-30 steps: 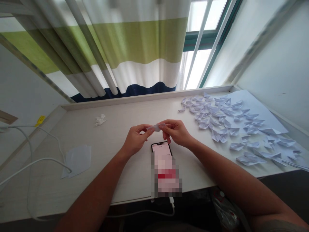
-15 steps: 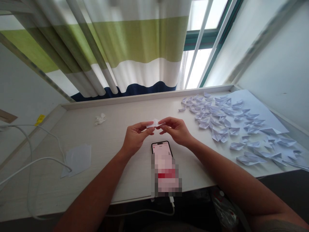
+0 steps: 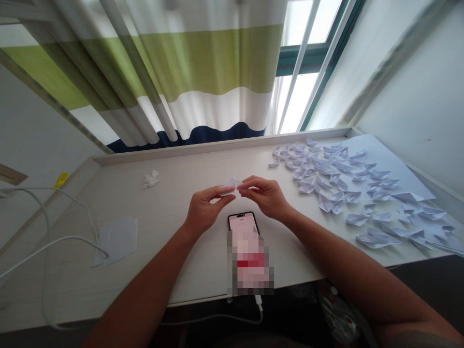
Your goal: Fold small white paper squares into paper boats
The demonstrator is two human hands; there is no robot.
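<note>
Between my two hands is a small folded white paper boat [image 3: 234, 182], held just above the desk. My left hand [image 3: 206, 205] pinches its left side between thumb and fingers. On the other side my right hand [image 3: 266, 195] grips the paper with thumb and forefinger. Fingertips cover much of the paper, so its lower folds are hidden. Right below the hands lies a phone [image 3: 242, 224], its screen partly blurred out.
Many folded paper boats [image 3: 308, 169] cover the desk's right side, some on a large white sheet [image 3: 377, 150]. At left are a crumpled tissue [image 3: 151, 179], a stack of paper sheets [image 3: 121, 237] and white cables [image 3: 72, 238]. A charging cable [image 3: 258, 302] runs from the phone past the front edge.
The paper between my hands has tilted, showing more of its raised middle peak. My left fingers have shifted along it, and my right fingertips have closed in on its right side.
</note>
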